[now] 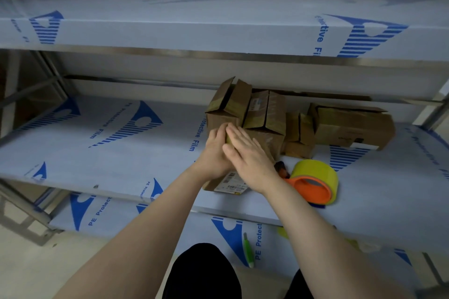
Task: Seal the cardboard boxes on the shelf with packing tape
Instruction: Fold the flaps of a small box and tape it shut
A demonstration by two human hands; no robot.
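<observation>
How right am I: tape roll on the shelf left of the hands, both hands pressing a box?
Wrong side: the head view shows the tape roll on the shelf right of the hands. Left hand and right hand do press the box.

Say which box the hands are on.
The front box, barcode label at its near end; left hand and right hand press it; others lie farther back.
</observation>
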